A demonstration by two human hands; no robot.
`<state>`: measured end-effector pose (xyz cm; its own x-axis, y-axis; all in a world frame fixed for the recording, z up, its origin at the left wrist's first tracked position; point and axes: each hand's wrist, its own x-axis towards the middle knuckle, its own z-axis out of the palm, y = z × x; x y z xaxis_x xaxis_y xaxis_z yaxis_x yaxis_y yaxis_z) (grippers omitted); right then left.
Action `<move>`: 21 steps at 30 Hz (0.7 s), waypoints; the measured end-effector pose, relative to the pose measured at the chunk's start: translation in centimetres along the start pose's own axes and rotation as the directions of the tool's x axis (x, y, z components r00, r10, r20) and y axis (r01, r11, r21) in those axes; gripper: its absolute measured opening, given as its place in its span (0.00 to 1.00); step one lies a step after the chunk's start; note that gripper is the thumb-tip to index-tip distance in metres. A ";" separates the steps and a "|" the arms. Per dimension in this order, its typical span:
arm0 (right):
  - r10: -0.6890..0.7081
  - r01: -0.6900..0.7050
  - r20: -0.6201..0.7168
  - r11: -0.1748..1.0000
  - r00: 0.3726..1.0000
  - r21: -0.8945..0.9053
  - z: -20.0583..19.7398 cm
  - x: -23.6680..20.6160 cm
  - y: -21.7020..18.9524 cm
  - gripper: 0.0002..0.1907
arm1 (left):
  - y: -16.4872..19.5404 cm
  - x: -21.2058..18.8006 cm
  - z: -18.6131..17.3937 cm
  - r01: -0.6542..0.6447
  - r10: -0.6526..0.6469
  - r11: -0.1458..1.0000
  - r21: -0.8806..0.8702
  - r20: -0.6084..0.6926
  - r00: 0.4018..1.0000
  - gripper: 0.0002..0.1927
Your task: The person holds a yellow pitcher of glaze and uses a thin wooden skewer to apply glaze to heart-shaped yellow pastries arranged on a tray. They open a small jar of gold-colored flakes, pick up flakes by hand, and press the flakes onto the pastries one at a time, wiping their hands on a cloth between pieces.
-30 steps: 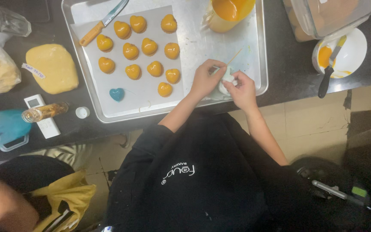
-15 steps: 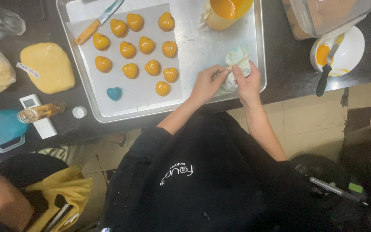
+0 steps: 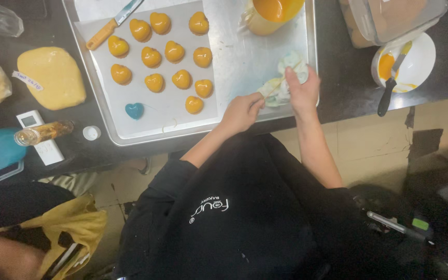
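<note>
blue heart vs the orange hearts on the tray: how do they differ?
Colour: the blue heart is blue; the orange hearts are glossy orange-yellow.
Count: the blue heart is single; the orange hearts number eleven.
Placement: the blue heart sits apart near the sheet's lower left; the orange hearts stand in rough rows across the middle.
Shared: similar heart shape and size, all on the white sheet in the metal tray, none touched by either hand.

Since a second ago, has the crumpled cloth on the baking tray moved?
Yes. The crumpled cloth under the right hand has shifted toward the tray's right rim and up, nearer the orange-filled container. The left hand trails behind.
</note>
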<state>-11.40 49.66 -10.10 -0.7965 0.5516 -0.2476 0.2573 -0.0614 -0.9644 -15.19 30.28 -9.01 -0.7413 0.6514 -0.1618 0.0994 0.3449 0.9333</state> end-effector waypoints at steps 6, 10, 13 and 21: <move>-0.076 0.078 -0.025 0.991 0.997 0.110 -0.7 2.5 1.7 0.11 | -1.6 0.0 0.7 0.096 -0.095 0.995 -0.022 0.046 0.994 0.10; -0.148 0.171 -0.252 0.982 0.956 0.074 -2.8 5.1 1.0 0.11 | -3.6 -0.7 1.1 0.048 -0.048 0.999 -0.013 -0.007 0.999 0.11; -0.135 0.116 -0.240 0.989 0.961 -0.091 -5.6 6.7 0.3 0.12 | -4.4 -1.0 0.9 0.138 -0.132 0.990 0.037 -0.122 0.984 0.14; -0.430 0.471 0.271 0.474 0.861 -0.744 -4.3 3.6 2.7 0.10 | -2.3 -3.2 -3.0 -0.066 0.096 0.965 0.256 -0.108 0.990 0.24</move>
<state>-11.21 55.02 -13.17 -0.9448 0.2763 0.1763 0.1541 0.8493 -0.5049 -15.04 25.37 -9.72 -0.7955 0.6049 -0.0361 0.3142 0.4627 0.8290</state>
